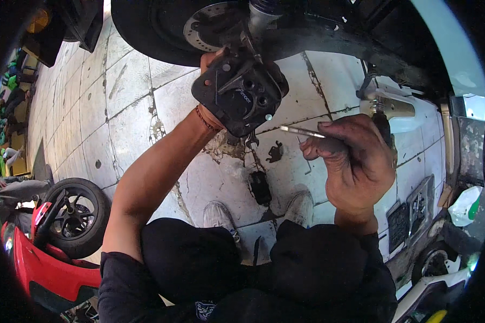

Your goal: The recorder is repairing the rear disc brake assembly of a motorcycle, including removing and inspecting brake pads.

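My left hand (212, 58), mostly hidden, is wrapped round the far side of a black housing (233, 99) with rounded corners and two round bores. Its wrist wears a dark braided band. My right hand (355, 156), stained dark at the fingers, pinches a slim silver metal rod (302, 131) between thumb and fingertips. The rod's free end points left toward the housing's lower right edge, apart from it. Just beyond the housing is a vehicle wheel with a drilled brake disc (207, 27). Below the housing, the jaw of a wrench (250, 140) shows against the floor.
A small black part (260, 188) lies on the pale tiled floor (129, 113) between my shoes. A red motorcycle (51, 269) with its black wheel (78, 215) stands at left. Flat dark parts (407, 220) lie at right. People (11, 113) sit along the far left.
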Demonstrator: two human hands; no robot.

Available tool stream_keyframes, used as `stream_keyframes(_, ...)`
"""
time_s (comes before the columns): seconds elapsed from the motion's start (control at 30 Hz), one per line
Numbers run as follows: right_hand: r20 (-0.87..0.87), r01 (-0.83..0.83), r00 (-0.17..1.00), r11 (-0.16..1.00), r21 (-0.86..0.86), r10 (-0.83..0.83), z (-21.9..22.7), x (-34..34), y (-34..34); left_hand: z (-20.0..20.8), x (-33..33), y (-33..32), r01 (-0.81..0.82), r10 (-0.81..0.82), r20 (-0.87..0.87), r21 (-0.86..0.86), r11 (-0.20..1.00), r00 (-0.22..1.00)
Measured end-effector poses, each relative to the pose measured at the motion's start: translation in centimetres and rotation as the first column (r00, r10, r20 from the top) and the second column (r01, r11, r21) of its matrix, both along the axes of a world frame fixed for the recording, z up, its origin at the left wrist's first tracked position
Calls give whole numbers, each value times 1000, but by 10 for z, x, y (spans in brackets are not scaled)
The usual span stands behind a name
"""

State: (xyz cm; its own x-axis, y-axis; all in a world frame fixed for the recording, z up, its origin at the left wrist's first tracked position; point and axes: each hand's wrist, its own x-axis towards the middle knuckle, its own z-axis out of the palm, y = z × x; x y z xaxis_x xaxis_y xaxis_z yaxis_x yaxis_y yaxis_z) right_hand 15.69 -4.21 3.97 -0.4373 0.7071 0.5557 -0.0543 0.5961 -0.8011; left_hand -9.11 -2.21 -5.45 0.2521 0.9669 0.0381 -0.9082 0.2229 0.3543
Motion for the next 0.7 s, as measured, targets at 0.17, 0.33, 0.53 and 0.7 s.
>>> stream_keyframes(0.17,56,-7,998,999,53,4,3,0,2,-11,-9,3,-10,9,-37,-12,1000,999)
stream_keyframes(0.33,163,21,984,951,307,-74,1,-6,5,-13,-9,5,-77,76,-62,-18,997,995)
stream_keyframes(0.53,195,122,956,901,416,-220,-2,-12,3,4,1,-2,-73,65,-75,-102,992,995)
stream_keyframes(0.7,246,81,936,833,547,-253,20,-15,8,20,4,-6,18,-19,19,55,998,1000)
